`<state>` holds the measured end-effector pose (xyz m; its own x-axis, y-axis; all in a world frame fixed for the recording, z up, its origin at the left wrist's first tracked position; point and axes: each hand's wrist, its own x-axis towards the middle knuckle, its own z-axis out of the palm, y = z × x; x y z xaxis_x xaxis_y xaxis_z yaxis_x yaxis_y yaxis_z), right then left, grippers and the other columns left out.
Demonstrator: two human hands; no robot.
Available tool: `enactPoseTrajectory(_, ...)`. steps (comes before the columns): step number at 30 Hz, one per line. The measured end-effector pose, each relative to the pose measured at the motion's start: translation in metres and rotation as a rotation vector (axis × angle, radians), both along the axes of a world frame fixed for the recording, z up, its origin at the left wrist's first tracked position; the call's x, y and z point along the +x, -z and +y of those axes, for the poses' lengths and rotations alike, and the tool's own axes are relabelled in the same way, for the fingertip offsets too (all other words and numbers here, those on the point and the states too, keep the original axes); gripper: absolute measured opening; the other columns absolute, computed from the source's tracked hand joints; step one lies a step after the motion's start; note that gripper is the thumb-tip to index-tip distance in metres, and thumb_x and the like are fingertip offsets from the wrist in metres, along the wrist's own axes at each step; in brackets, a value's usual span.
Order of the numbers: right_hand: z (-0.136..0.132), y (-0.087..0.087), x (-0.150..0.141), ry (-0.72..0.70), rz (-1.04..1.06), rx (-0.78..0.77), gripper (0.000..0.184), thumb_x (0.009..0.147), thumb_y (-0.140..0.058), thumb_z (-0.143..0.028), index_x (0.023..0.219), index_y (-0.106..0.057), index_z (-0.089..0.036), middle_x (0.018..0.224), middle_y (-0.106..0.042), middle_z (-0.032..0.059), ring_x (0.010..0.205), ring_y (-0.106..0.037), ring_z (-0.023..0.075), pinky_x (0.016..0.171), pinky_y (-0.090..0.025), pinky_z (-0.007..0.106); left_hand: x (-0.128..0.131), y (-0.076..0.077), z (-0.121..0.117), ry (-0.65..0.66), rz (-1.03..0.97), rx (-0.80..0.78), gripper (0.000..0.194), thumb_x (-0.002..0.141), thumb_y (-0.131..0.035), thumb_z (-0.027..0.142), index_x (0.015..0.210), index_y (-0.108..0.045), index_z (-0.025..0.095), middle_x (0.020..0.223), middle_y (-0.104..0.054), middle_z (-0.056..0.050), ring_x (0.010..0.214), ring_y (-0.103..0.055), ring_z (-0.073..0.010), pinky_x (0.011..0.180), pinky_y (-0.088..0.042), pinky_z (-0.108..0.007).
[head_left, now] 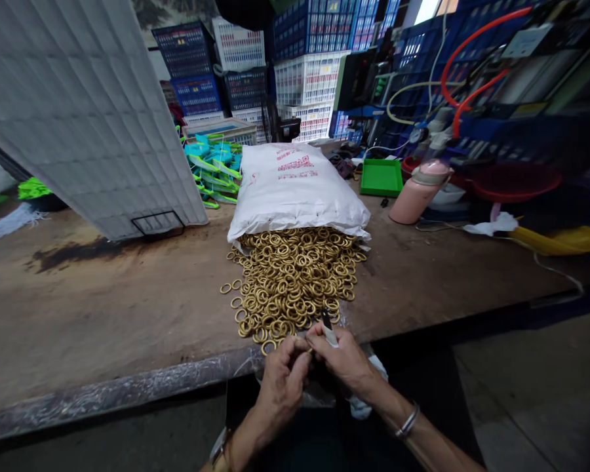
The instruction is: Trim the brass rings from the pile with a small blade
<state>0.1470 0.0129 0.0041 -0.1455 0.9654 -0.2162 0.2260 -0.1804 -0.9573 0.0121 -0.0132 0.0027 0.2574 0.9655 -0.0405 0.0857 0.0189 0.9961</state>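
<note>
My left hand (284,375) is closed at the table's front edge, thumb and fingers pinching a gold-coloured ring (309,352), of which only a sliver shows. Close against it, my right hand (345,359) is closed around a slim tool with a dark tip and a pale wrapped part (330,335); its exact kind is not clear. The fingertips of both hands meet at the ring. Just beyond them lies a heap of gold-coloured rings (295,282), spilling from the mouth of a white sack (299,190) with red print.
A tall pale ribbed panel (98,118) stands at left. Green and turquoise plastic pieces (214,167) lie beside the sack. To the right are a green tray (381,177), a pink bottle (417,193) and a red basin (516,182). Stacked crates (305,78) fill the back.
</note>
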Motion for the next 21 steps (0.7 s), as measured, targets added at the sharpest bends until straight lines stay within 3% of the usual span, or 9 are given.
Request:
enactPoseTrajectory(2, 0.0008, 0.0, -0.0006, -0.018, -0.014, 0.04, 0.024, 0.072, -0.049, -0.039, 0.064, -0.051, -0.017, 0.054, -0.046, -0.005, 0.053, -0.043, 0.0087, 0.052, -0.035, 0.02, 0.0029, -0.0004, 0.0003, -0.022, -0.112, -0.164, 0.02, 0.079, -0.047, 0.035, 0.075, -0.049, 0.016, 0.059, -0.049, 0.003, 0.043, -0.042, -0.0063, 0.041, -0.035, -0.017)
enactPoseTrajectory(5, 0.0005, 0.0011, -0.0015, -0.026, -0.016, 0.035, 0.023, 0.072, -0.049, -0.038, 0.063, -0.049, -0.017, 0.052, -0.045, -0.0052, 0.051, -0.043, 0.0087, 0.05, -0.036, 0.02, 0.0058, -0.0017, 0.0012, -0.033, -0.177, -0.253, 0.027, 0.075, -0.051, 0.043, 0.073, -0.046, 0.016, 0.059, -0.05, 0.003, 0.041, -0.041, -0.0053, 0.038, -0.033, -0.016)
enactPoseTrajectory(14, 0.0006, -0.0017, -0.0034, -0.02, -0.002, 0.036, 0.025, 0.076, -0.043, -0.036, 0.06, -0.047, -0.018, 0.047, -0.042, -0.0059, 0.046, -0.041, 0.0082, 0.047, -0.034, 0.019, 0.0028, -0.0044, -0.0011, -0.008, -0.291, -0.33, 0.031, 0.074, -0.053, 0.046, 0.072, -0.044, 0.016, 0.058, -0.049, 0.004, 0.039, -0.038, -0.0034, 0.035, -0.031, -0.014)
enactPoseTrajectory(18, 0.0, -0.0023, -0.0009, -0.001, -0.154, 0.128, 0.026, 0.078, -0.039, -0.034, 0.058, -0.044, -0.019, 0.05, -0.042, -0.0046, 0.049, -0.042, 0.0098, 0.05, -0.034, 0.021, 0.0005, -0.003, -0.0015, -0.032, -0.377, -0.315, 0.03, 0.074, -0.053, 0.045, 0.074, -0.042, 0.017, 0.059, -0.05, 0.004, 0.038, -0.039, -0.0037, 0.034, -0.032, -0.014)
enactPoseTrajectory(21, -0.0064, -0.0018, 0.001, -0.078, -0.315, 0.232, 0.022, 0.079, -0.035, -0.029, 0.062, -0.046, -0.019, 0.056, -0.049, -0.0018, 0.055, -0.046, 0.0121, 0.054, -0.035, 0.022, -0.0012, -0.0033, 0.0002, -0.058, -0.377, -0.305, 0.029, 0.075, -0.053, 0.044, 0.074, -0.042, 0.017, 0.059, -0.051, 0.004, 0.039, -0.039, -0.0036, 0.036, -0.032, -0.015)
